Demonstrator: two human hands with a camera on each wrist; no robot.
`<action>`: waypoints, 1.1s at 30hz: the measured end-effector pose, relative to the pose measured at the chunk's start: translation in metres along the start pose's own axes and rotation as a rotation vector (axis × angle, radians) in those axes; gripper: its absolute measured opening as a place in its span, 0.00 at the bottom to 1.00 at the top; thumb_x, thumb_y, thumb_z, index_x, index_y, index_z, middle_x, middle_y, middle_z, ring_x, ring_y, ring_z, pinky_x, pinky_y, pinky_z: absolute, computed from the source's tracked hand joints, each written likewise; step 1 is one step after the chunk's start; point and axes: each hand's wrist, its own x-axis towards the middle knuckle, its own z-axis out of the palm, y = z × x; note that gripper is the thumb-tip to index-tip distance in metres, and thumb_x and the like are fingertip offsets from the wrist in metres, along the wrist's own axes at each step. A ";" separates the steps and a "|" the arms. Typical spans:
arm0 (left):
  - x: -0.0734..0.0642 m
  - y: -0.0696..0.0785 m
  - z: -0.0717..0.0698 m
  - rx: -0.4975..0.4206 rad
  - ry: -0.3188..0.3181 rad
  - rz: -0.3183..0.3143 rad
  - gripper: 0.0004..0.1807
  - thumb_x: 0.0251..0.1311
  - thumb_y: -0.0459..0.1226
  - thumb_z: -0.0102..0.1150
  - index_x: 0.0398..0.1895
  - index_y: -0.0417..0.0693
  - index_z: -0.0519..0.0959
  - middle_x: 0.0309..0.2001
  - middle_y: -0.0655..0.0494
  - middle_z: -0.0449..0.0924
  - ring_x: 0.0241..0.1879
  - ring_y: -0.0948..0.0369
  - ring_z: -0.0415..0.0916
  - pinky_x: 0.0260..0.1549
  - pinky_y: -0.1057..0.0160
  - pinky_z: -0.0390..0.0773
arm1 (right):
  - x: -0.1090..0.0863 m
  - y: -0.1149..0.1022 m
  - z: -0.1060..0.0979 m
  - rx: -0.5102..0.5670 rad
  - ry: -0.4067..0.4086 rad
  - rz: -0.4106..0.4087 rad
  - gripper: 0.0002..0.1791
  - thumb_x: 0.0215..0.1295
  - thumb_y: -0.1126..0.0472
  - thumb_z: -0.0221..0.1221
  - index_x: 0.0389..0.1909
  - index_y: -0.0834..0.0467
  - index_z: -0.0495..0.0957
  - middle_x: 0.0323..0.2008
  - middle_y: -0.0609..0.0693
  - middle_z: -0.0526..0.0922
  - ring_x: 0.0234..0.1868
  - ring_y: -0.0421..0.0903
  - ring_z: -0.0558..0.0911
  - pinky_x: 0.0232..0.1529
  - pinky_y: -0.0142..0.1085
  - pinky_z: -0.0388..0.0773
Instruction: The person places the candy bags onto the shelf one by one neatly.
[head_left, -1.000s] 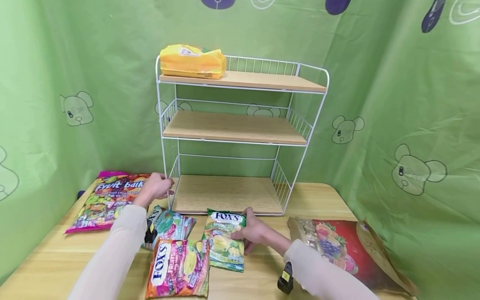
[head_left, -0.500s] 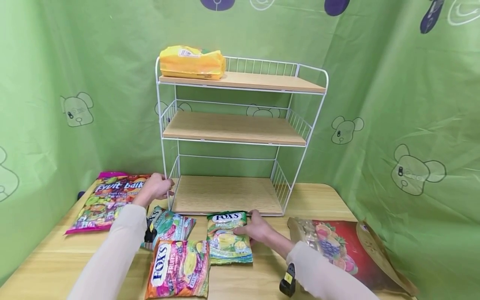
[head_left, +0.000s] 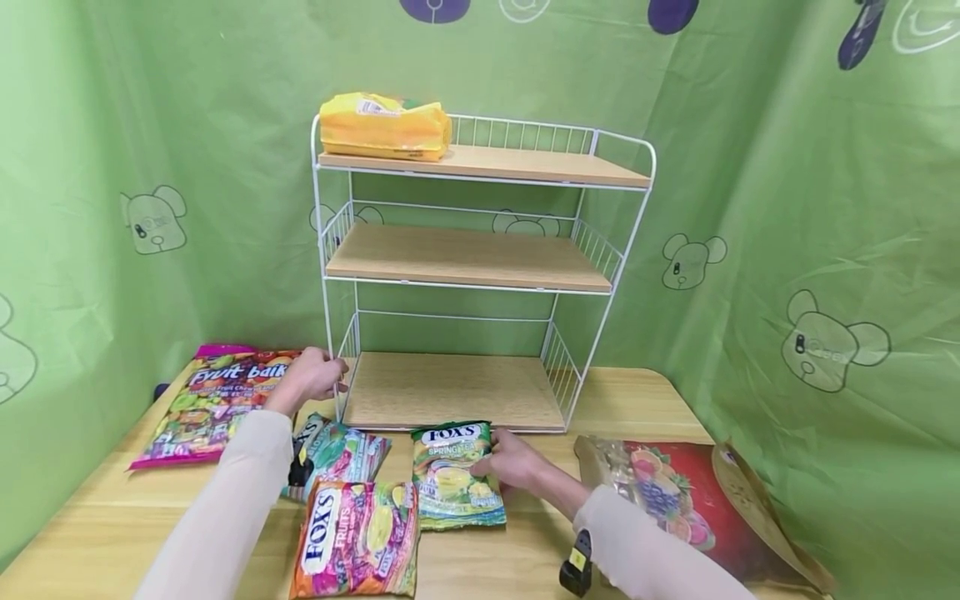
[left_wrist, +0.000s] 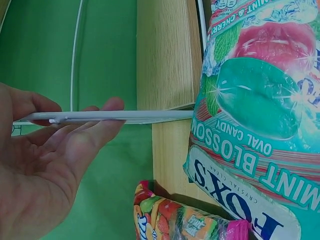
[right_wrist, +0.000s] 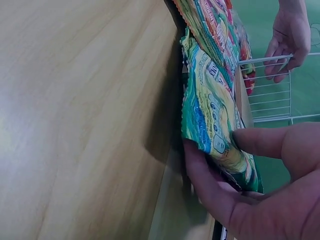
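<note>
In the head view, my left hand (head_left: 311,375) grips the front left post of a white wire rack (head_left: 328,321) with wooden shelves. The left wrist view shows thumb and fingers around that post (left_wrist: 150,115). My right hand (head_left: 517,462) pinches the right edge of a green Fox's Spring Tea candy bag (head_left: 457,493), thumb on its front and fingers behind, as the right wrist view shows of the bag (right_wrist: 215,115). Its top overlaps the front edge of the bottom shelf (head_left: 450,387). A teal Fox's Mint Blossom candy bag (left_wrist: 255,100) lies beside the left wrist.
An orange Fox's Fruits candy bag (head_left: 360,537) lies at the front. Farther left is a Fruit Baik chew candy bag (head_left: 225,400); a large red and gold bag (head_left: 697,500) lies right. A yellow pack (head_left: 386,127) sits on the top shelf. Green curtains (head_left: 750,167) surround the table.
The Spring Tea bag's lower end has swung to the right, so it now stands straighter to the shelf. My right hand has turned with it; the left hand stays on the post.
</note>
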 end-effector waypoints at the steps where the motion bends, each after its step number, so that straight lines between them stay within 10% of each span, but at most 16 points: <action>1: 0.000 0.000 0.000 -0.001 0.000 0.001 0.19 0.69 0.36 0.48 0.50 0.26 0.77 0.39 0.36 0.86 0.22 0.63 0.75 0.19 0.72 0.72 | 0.000 0.000 0.000 -0.002 -0.004 0.004 0.32 0.60 0.61 0.67 0.61 0.68 0.65 0.46 0.62 0.77 0.29 0.54 0.82 0.28 0.45 0.85; 12: -0.001 -0.001 0.002 -0.041 -0.004 -0.024 0.21 0.71 0.37 0.48 0.56 0.26 0.74 0.44 0.35 0.84 0.33 0.56 0.81 0.26 0.70 0.76 | 0.000 -0.001 0.001 0.033 -0.073 0.012 0.21 0.68 0.64 0.59 0.57 0.64 0.63 0.35 0.61 0.80 0.17 0.46 0.74 0.18 0.41 0.82; 33: -0.001 -0.002 0.005 -0.032 0.018 -0.020 0.22 0.72 0.39 0.48 0.56 0.28 0.75 0.45 0.36 0.84 0.37 0.53 0.82 0.31 0.67 0.80 | -0.009 -0.008 -0.008 0.169 -0.094 -0.054 0.31 0.71 0.66 0.56 0.71 0.67 0.57 0.36 0.61 0.86 0.27 0.54 0.87 0.33 0.48 0.88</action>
